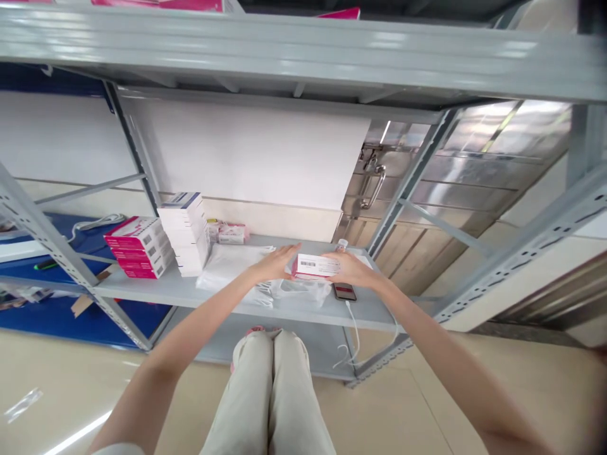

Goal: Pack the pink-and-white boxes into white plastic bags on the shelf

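A small white and pink carton (313,265) with a barcode is held just above the grey shelf. My right hand (351,269) is closed on its right end. At the carton's left end is my left hand (275,263), fingers stretched out and apart; whether it touches the carton I cannot tell. Beneath and beside the carton lie clear plastic bags (303,292), with a stack of flat plastic bags (230,262) to their left. A phone (344,291) lies below my right hand, and a clear bottle (342,244) stands behind it, partly hidden.
Stacked pink cartons (140,248) and a tall stack of white boxes (183,234) stand on the shelf's left side. Behind the bags sits a wrapped carton (231,234). A white cable (355,332) hangs over the front edge. A metal beam (294,54) crosses above; an upright stands at right.
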Demonstrator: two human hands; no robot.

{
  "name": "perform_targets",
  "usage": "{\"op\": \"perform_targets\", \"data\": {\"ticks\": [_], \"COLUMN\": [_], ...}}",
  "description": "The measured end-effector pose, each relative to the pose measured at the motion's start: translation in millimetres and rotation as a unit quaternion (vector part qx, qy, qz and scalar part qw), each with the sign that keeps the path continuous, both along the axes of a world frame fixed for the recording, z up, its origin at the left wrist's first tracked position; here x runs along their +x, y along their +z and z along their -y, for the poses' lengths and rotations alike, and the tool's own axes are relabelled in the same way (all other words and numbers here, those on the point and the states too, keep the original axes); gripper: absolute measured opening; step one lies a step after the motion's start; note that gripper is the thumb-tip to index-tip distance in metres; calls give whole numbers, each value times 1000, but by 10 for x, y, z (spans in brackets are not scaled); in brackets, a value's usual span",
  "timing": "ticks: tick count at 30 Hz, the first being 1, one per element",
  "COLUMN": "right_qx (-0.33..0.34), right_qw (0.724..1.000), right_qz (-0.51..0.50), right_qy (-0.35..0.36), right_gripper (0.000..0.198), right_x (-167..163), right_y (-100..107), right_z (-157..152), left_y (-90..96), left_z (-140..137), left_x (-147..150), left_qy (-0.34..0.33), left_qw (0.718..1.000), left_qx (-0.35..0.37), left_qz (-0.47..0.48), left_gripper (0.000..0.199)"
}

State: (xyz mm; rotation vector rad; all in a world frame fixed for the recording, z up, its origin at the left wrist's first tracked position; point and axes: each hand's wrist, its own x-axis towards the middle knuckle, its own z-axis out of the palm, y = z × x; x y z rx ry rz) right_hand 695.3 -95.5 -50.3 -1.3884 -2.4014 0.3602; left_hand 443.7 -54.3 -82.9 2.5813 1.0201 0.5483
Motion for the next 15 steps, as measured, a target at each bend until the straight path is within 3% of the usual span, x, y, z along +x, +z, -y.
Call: {"op": "perform_targets", "data": {"ticks": [2, 3, 6, 8, 11, 15], "right_qx": [10, 12, 13, 16, 18, 14], "right_qw": [1000, 999, 999, 999, 998, 998], "right_qz": [-10, -19, -41, -48, -53, -62], "right_qy": [-21, -28, -24, -12, -2, -13], "right_gripper": [49, 50, 51, 50, 49, 49], "right_x": [59, 86, 153, 175, 169, 148], "right_y": [-132, -187, -315, -370, -411, -407], "right_z": [-40, -58, -103, -122, -126, -92], "left_y": [-194, -284, -465, -503, -509, -580], "left_z": [-135, -191, -299, -320, -288, -224], "left_x": [63, 79, 88, 78, 85, 174], "left_qy": [52, 88, 171, 198, 205, 166], "left_qw": [997, 992, 977, 972, 973, 983], "left_qx": [-5, -11, -28, -33, -25, -6], "left_qz": [-63, -86, -121, -125, -106, -82], "left_gripper": [96, 86, 33, 16, 21, 48]}}
